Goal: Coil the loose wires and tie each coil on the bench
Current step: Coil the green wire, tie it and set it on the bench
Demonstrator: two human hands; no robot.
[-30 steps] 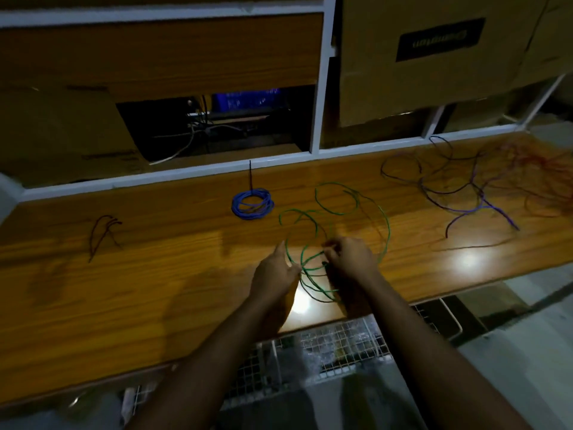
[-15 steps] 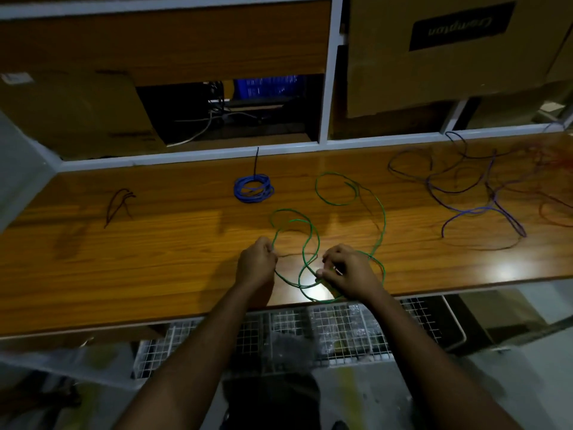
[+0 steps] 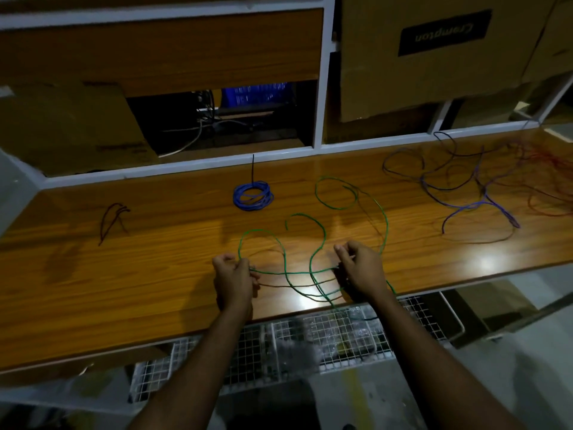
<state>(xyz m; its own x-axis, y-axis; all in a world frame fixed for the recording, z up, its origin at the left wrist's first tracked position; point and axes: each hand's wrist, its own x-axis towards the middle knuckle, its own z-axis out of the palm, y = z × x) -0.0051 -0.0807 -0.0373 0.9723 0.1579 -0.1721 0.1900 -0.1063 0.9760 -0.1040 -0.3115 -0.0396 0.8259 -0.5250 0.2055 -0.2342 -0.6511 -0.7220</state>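
Observation:
A long green wire (image 3: 322, 240) lies in loose loops on the wooden bench (image 3: 155, 274), near its front edge. My left hand (image 3: 234, 280) pinches one stretch of it at the left. My right hand (image 3: 361, 268) grips it about an arm's width to the right, with a straight run of wire between the two hands. A tied blue coil (image 3: 252, 196) rests behind the green loops, with a dark tie end sticking up. Loose purple wires (image 3: 465, 193) and reddish wires (image 3: 552, 181) sprawl at the far right.
A small dark wire piece (image 3: 111, 218) lies at the left of the bench. Cardboard boxes (image 3: 434, 51) and a wooden panel fill the shelf behind. A wire-mesh basket (image 3: 310, 342) sits below the bench's front edge.
My hands have moved apart, stretching the green wire out between them. The tight loops near my hands have opened into wider ones.

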